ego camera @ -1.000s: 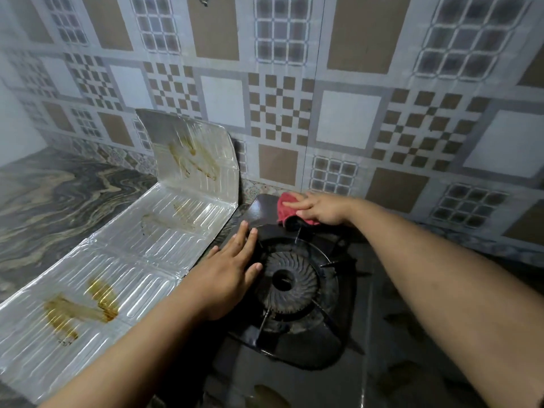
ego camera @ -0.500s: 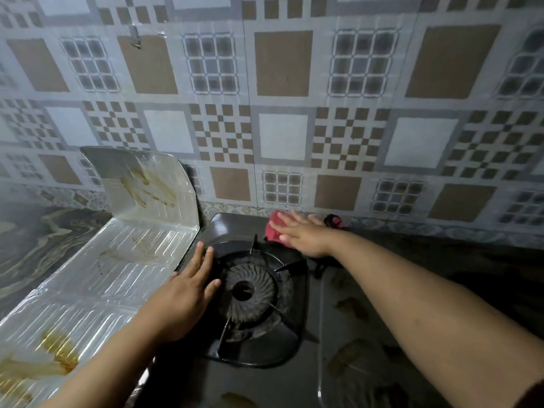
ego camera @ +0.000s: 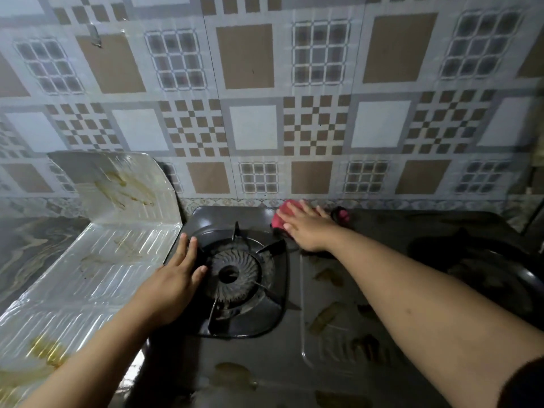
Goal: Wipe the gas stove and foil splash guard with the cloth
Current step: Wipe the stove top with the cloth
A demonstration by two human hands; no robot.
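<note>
Wiping is best done with the right hand (ego camera: 306, 228) kept flat, fingers spread, pushing the red cloth (ego camera: 279, 220) firmly along the back of the stove (ego camera: 265, 363), upper middle of the frame. The left hand (ego camera: 173, 284) lies open, holding nothing, beside the burner (ego camera: 232, 272) and can steady the stove. Brown spots at lower right look like they need firm rubbing. The foil guard (ego camera: 97, 260) at left has brown stains too. I count two hands, one cloth, one guard and one clear burner.
</note>
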